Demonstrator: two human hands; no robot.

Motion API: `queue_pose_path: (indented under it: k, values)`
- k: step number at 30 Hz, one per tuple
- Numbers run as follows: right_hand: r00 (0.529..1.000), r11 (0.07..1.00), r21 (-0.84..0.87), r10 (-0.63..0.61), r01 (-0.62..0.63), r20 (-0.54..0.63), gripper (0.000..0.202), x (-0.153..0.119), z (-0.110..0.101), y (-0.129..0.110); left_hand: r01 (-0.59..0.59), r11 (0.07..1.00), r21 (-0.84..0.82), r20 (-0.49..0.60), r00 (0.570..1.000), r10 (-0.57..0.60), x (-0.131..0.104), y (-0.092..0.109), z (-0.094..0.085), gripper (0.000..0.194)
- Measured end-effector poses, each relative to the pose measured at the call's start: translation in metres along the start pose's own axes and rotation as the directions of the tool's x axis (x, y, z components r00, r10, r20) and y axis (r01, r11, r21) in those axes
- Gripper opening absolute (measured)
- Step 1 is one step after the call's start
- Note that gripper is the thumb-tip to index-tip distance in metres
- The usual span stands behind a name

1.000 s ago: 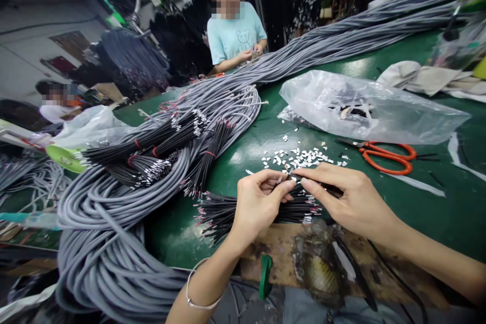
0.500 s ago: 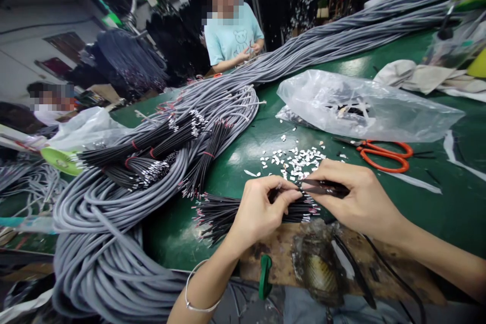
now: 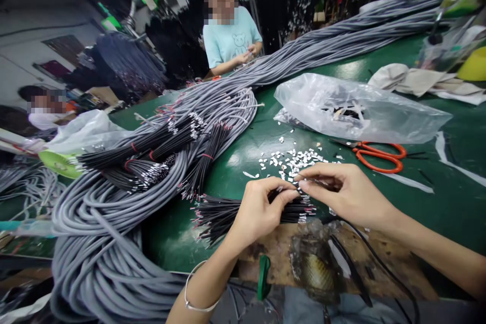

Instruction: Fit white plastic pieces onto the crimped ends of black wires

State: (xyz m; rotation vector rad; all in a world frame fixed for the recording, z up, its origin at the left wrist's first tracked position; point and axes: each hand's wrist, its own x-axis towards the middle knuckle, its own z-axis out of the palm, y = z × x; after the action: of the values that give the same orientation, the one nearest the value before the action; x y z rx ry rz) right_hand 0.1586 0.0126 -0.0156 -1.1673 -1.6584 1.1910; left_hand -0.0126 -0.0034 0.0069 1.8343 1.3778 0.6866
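My left hand (image 3: 261,207) is closed in a pinch above a bundle of short black cables (image 3: 220,212) with stripped red and white ends. What its fingertips hold is too small and hidden to name. Close beside it, my right hand (image 3: 345,192) is closed around a thin dark piece (image 3: 317,180), whose tip points toward the left fingertips. Small white scraps (image 3: 299,159) lie scattered on the green table just beyond both hands.
Orange-handled scissors (image 3: 379,156) and a clear plastic bag (image 3: 402,116) lie to the right. Thick grey cables (image 3: 114,207) coil at left, with tied black cable bundles (image 3: 205,162) on top. A wooden board (image 3: 273,253) is in front of me. A co-worker (image 3: 231,40) stands across the table.
My right hand has turned slightly, and less of the dark piece shows in it. The left hand stays almost in place. The view has shifted a little.
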Motion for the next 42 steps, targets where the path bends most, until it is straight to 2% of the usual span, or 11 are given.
queue_pose_path:
  k: [3, 7, 11, 16, 20, 28, 32, 35, 37, 39, 42]
  values:
    - [0.984, 0.983, -0.049, -0.174, 0.175, 0.036, 0.015, -0.003, -0.005, -0.002, 0.074, 0.99, -0.121, 0.074, 0.995, -0.066, 0.003, -0.001, -0.003, 0.023]
    - [0.914, 0.904, -0.134, -0.403, 0.407, 0.054, 0.024, -0.006, -0.006, 0.003, 0.177, 0.943, -0.282, 0.173, 0.976, -0.131, 0.005, -0.006, -0.004, 0.032]
    - [0.859, 0.833, -0.224, -0.509, 0.505, 0.043, 0.032, -0.006, -0.002, 0.011, 0.205, 0.901, -0.383, 0.23, 0.966, -0.123, 0.005, -0.009, -0.004, 0.038]
    - [0.857, 0.812, -0.298, -0.514, 0.501, 0.041, 0.031, -0.005, 0.01, 0.022, 0.22, 0.877, -0.428, 0.266, 0.958, -0.11, 0.006, -0.003, -0.007, 0.039]
    - [0.886, 0.869, -0.21, -0.464, 0.448, -0.03, 0.03, -0.004, 0.02, 0.019, 0.213, 0.865, -0.454, 0.231, 0.966, -0.117, 0.008, 0.0, -0.005, 0.04]
    - [0.907, 0.91, -0.157, -0.403, 0.383, -0.125, 0.013, -0.003, 0.017, 0.002, 0.191, 0.86, -0.474, 0.092, 0.982, -0.168, 0.007, -0.004, 0.002, 0.039]
    - [0.917, 0.928, -0.158, -0.361, 0.337, -0.167, 0.011, -0.004, 0.016, -0.001, 0.144, 0.855, -0.498, -0.043, 0.981, -0.19, 0.006, -0.007, 0.005, 0.033]
    - [0.907, 0.928, -0.161, -0.365, 0.336, -0.212, 0.01, -0.005, 0.013, -0.004, 0.121, 0.896, -0.426, -0.124, 0.974, -0.191, 0.007, -0.012, 0.001, 0.028]
    - [0.886, 0.917, -0.173, -0.394, 0.36, -0.243, 0.007, -0.005, 0.01, -0.002, 0.119, 0.948, -0.295, -0.071, 0.987, -0.146, 0.006, -0.015, -0.006, 0.026]
    - [0.877, 0.896, -0.213, -0.432, 0.39, -0.21, 0.011, -0.004, 0.009, 0.002, 0.12, 0.983, -0.139, 0.045, 0.992, -0.115, 0.005, -0.017, -0.016, 0.025]
    - [0.923, 0.827, -0.436, -0.385, 0.354, 0.021, 0.026, -0.003, 0.01, 0.007, 0.131, 0.991, -0.005, 0.11, 0.985, -0.13, 0.003, -0.012, -0.029, 0.024]
